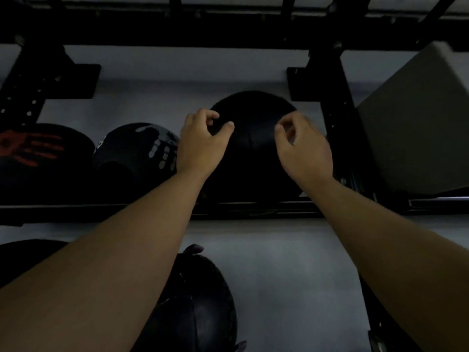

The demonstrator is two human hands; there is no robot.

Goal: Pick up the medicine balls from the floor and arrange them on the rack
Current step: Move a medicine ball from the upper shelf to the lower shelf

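A plain black medicine ball point(253, 153) rests on the rack's middle shelf rail point(253, 210), in the centre of the view. My left hand point(203, 143) is at the ball's upper left and my right hand point(303, 146) at its upper right. Both hands have loosely curled fingers with thumb and fingertips apart, and neither clasps the ball. Whether the palms touch the ball is hard to tell in the dim light. Left of it on the same shelf sit a black ball with a white handprint point(137, 151) and one with a red handprint point(30, 153).
On the level below lie another black ball point(200, 306) and a dark rounded shape at the far left point(22, 255). A black rack upright point(335, 128) stands just right of my right hand. Beyond it is a grey box point(418, 123). A pale wall is behind.
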